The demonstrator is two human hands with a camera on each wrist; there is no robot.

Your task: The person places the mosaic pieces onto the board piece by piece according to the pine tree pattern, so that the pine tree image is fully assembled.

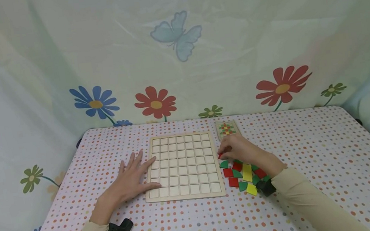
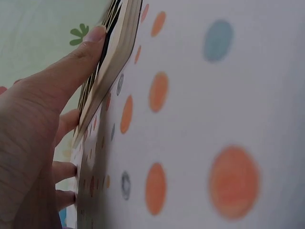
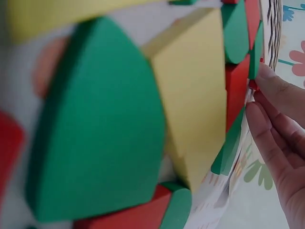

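Note:
My left hand (image 1: 129, 181) lies with spread fingers at the left side of a square wooden grid board (image 1: 183, 170). Its thumb and forefinger reach over the rim; in the left wrist view the thumb (image 2: 71, 67) rests on the board's edge. Right of the board, my right hand (image 1: 242, 150) pinches a small red piece (image 1: 220, 156) between thumb and fingertips, mostly covered in the right wrist view. Below that hand lies a loose group of flat pieces: red squares (image 1: 233, 182), green quarter-rounds (image 3: 109, 129) and a yellow rectangle (image 1: 247, 172).
A small pattern card (image 1: 227, 129) with a red, green and yellow figure lies behind my right hand. Dotted cloth (image 1: 190, 225) covers the table, and a flowered curtain (image 1: 180, 74) hangs at its back. Each wrist carries a black camera (image 1: 120, 228).

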